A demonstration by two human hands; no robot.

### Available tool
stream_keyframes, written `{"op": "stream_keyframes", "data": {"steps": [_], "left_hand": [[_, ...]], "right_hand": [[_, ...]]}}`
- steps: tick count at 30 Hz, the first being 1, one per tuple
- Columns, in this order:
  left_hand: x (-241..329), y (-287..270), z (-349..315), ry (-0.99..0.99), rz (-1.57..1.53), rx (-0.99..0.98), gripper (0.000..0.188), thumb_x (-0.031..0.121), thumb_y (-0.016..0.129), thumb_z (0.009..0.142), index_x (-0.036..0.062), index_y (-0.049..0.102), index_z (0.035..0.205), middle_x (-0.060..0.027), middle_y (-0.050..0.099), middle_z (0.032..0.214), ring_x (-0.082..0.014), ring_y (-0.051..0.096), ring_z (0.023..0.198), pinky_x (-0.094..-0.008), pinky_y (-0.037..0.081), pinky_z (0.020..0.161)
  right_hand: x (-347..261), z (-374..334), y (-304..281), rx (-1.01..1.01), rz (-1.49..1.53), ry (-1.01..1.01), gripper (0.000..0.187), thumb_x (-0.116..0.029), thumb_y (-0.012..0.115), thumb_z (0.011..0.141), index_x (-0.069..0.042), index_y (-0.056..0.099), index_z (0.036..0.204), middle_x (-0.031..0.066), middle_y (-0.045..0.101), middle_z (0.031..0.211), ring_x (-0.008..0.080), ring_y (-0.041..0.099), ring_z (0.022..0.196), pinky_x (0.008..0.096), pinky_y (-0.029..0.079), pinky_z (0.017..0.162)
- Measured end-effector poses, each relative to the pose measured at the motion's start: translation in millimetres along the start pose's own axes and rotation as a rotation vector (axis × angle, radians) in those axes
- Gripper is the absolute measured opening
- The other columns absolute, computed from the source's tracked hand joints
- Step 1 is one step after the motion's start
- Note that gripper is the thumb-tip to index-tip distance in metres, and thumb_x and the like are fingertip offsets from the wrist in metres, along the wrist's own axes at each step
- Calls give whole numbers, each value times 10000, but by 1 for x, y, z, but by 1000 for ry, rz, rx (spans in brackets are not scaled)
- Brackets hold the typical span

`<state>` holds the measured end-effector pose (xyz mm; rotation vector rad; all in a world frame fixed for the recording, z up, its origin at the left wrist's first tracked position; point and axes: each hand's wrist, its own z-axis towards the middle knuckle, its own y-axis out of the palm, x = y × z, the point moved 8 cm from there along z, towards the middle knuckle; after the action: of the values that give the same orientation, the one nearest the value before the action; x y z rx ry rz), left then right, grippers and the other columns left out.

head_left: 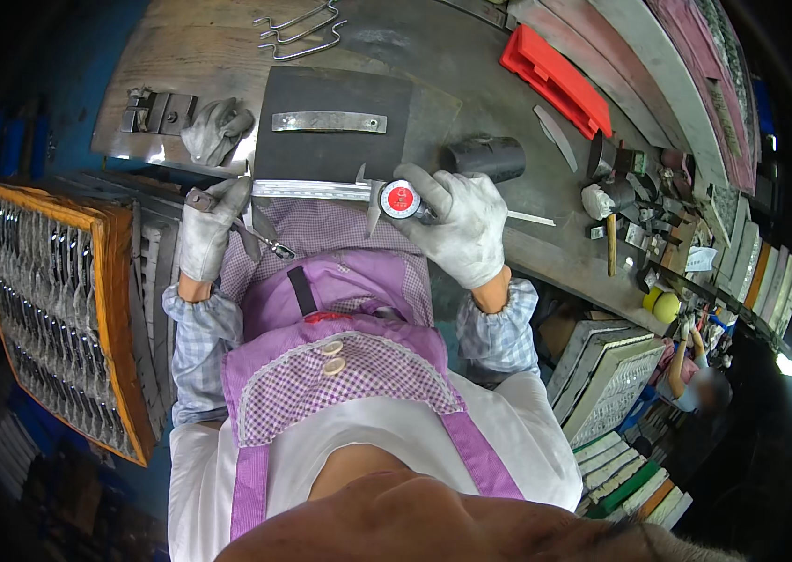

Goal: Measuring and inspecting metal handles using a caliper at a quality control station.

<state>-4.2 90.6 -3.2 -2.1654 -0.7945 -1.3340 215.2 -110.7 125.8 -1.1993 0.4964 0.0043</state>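
Observation:
My right hand (464, 222), in a white work glove, is closed around a dial caliper (312, 190) with a red-centred dial. Its beam spans left across my lap at the bench edge, the jaws standing wide apart with nothing visible between them. At the caliper's left end, my gloved left hand (203, 239) is closed on a slender metal part (274, 247) with a shiny lower end; the fingers hide much of it. Beyond the caliper, a slightly curved metal strip (329, 123) with holes at its ends lies on a dark plate (312, 92).
On the bench lie bent metal rods (300, 33), a crumpled glove (216, 131), metal blocks (160, 113), a black cylinder (483, 159), a red bin (555, 80) and a hammer (611, 234). An orange-edged rack (115, 318) stands left. Another person (688, 379) is far right.

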Motion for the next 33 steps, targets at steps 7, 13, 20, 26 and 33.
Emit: {"op": "stream_keyframes", "data": {"steps": [7,13,20,26,33], "left_hand": [[4,5,0,-26,-3,-17,409,344,700,990,-44,736,1110,4,670,821,-57,549,740,-239,428,645],[7,4,2,112,42,10,393,316,591,1045,-55,689,959,-115,678,660,-162,585,435,-252,422,380],[-1,4,2,-19,-12,-1,407,323,703,990,-49,721,1153,1,677,845,-50,550,737,-221,415,618],[2,6,1,-3,-37,-7,388,299,699,995,-59,721,1144,5,675,838,-49,552,733,-221,415,609],[0,4,2,1,-28,20,345,274,694,1001,-52,736,1108,24,639,821,-49,516,729,-222,397,631]], "right_hand": [[4,-3,3,5,-1,8,451,-270,854,642,-205,680,1053,-4,545,712,212,617,685,375,456,698],[5,-2,6,-18,-3,11,460,-274,856,642,-205,677,1060,-3,546,712,217,618,685,381,459,698],[6,-2,5,-5,5,8,463,-271,859,644,-204,677,1064,-1,550,712,219,618,679,384,461,695],[6,-2,6,-15,-5,-7,523,-278,893,600,-166,705,1076,-10,594,741,193,623,685,359,444,674],[5,-2,7,-22,-9,-7,530,-259,889,593,-160,703,1079,-5,595,740,198,624,687,361,453,682]]}}
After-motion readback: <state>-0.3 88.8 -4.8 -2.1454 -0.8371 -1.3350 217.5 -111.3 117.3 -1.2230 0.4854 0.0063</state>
